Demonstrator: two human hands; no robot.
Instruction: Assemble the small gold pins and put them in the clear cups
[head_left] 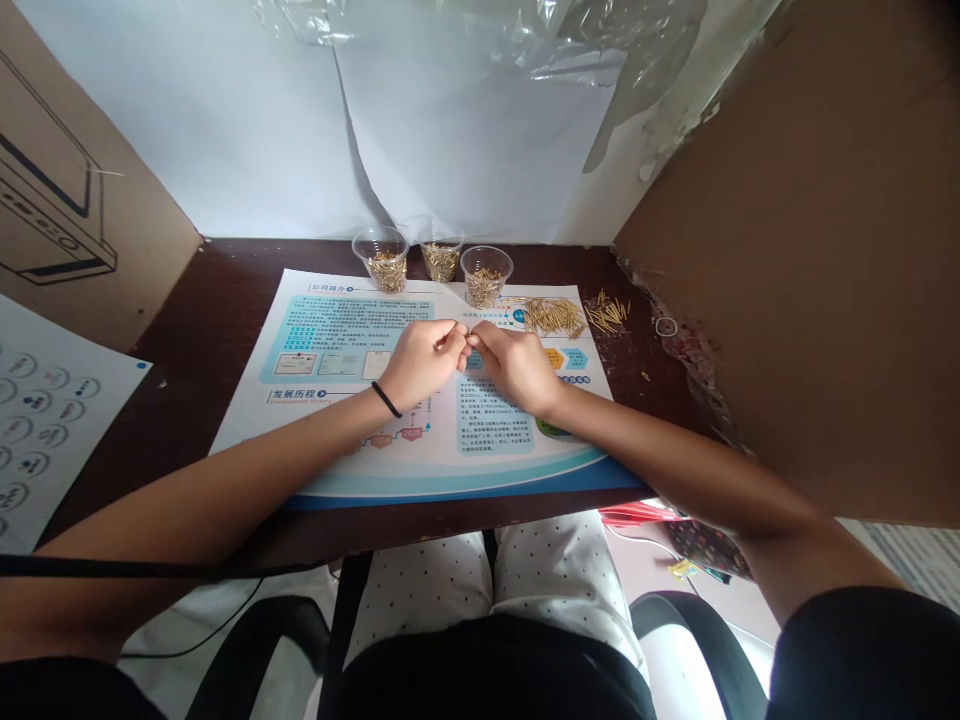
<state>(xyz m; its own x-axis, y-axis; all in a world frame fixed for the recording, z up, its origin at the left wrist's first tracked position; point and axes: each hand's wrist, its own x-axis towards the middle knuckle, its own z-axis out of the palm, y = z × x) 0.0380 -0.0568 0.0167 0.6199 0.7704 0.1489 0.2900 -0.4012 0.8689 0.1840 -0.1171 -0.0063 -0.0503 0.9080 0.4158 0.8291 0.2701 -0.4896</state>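
My left hand (429, 358) and my right hand (516, 366) meet over the printed paper sheet (360, 470), fingertips pinched together. Whatever lies between the fingertips is too small and hidden to name. A black band circles my left wrist. Behind the hands stand three clear plastic cups: the left cup (380, 262), the middle cup (442, 255) and the right cup (487, 278), each partly filled with small gold-coloured metal pieces. To the right of the right cup lies a pile of thin gold-coloured pins (553, 317) on the sheet.
More gold pins (609, 312) lie on the dark table (645, 400), near a small clear ring (666, 326). Cardboard walls (810, 260) rise on both sides, with a white back panel (480, 130). At left lies another printed sheet (56, 420).
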